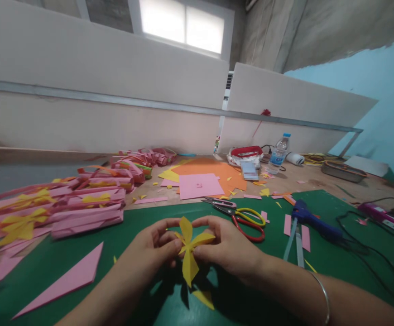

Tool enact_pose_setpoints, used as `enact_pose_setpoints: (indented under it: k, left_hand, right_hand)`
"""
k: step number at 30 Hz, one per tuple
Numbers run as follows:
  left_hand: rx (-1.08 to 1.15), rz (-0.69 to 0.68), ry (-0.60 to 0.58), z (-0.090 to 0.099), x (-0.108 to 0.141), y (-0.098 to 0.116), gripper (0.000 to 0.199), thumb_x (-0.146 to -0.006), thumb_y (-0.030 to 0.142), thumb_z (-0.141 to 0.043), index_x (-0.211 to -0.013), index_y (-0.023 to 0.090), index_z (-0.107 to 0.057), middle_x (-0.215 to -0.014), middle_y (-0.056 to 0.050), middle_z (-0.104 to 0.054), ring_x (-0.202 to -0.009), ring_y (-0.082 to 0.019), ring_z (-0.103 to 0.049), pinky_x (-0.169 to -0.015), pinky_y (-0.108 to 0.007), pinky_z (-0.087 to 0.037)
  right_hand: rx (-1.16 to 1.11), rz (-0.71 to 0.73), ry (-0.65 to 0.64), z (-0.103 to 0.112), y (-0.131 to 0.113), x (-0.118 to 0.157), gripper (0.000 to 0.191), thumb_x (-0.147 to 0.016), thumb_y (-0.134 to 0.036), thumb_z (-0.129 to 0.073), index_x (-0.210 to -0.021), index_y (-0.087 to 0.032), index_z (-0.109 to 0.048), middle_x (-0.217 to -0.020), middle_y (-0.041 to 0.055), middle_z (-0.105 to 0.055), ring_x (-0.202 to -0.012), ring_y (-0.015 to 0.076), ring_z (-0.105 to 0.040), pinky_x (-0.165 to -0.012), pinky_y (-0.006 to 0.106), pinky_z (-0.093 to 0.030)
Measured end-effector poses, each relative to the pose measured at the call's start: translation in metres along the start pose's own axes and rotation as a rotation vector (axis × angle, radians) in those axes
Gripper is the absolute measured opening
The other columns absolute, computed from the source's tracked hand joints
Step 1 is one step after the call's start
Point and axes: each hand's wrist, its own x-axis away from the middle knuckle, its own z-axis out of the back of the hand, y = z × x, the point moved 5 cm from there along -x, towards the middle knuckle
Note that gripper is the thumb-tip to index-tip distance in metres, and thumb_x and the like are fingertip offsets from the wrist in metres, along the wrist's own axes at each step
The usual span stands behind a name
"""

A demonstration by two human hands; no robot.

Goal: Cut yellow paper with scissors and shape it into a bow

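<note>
Between my two hands is a yellow paper flower (189,246) with long pointed petals, held up above the green mat (251,294). My left hand (161,242) pinches its left side between thumb and fingers. From the right, my right hand (226,244) grips it the same way, the thumb near the flower's centre. Below the flower lies a loose yellow paper piece (204,299) on the mat. Scissors with red and yellow handles (249,222) rest just beyond my right hand, beside small thread snips (220,203).
Folded pink paper bundles with yellow flowers (88,199) are piled at left, near a pink paper triangle (68,280). Pink (200,184) and orange sheets (234,174) lie ahead. At right are a blue glue gun (315,222) with its cord and a water bottle (279,154).
</note>
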Motion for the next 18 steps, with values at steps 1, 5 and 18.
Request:
enact_pose_setpoints:
  k: [1,5,18]
  left_hand:
    - [0.009,0.004,0.004,-0.0004,0.0005,0.0001,0.053,-0.068,0.035,-0.065,-0.114,0.018,-0.044,-0.072,0.002,-0.059,-0.061,-0.009,-0.051,-0.053,-0.018,-0.038]
    - [0.026,0.023,0.007,-0.0006,0.0022,0.0008,0.052,-0.068,0.034,-0.065,-0.114,0.019,-0.046,-0.072,0.001,-0.059,-0.065,-0.012,-0.057,-0.055,-0.019,-0.041]
    - [0.021,0.035,-0.093,-0.0014,-0.0046,-0.0062,0.067,-0.064,0.048,-0.071,-0.116,0.017,-0.042,-0.073,-0.004,-0.064,-0.067,-0.016,-0.060,-0.056,-0.022,-0.040]
  right_hand:
    - [-0.006,-0.006,-0.001,-0.0003,0.0000,0.0002,0.048,-0.058,-0.006,-0.059,-0.104,-0.014,-0.049,-0.063,-0.0058,-0.056,-0.054,0.0094,-0.053,-0.054,0.021,-0.041]
    - [-0.017,-0.035,-0.014,-0.0022,0.0004,0.0010,0.047,-0.058,-0.008,-0.057,-0.104,-0.015,-0.050,-0.061,-0.0048,-0.059,-0.051,0.0098,-0.055,-0.052,0.022,-0.043]
    - [0.019,-0.022,-0.019,-0.0017,0.0013,0.0011,0.044,-0.063,-0.008,-0.053,-0.106,-0.017,-0.048,-0.057,-0.0045,-0.060,-0.050,0.0110,-0.058,-0.050,0.021,-0.044]
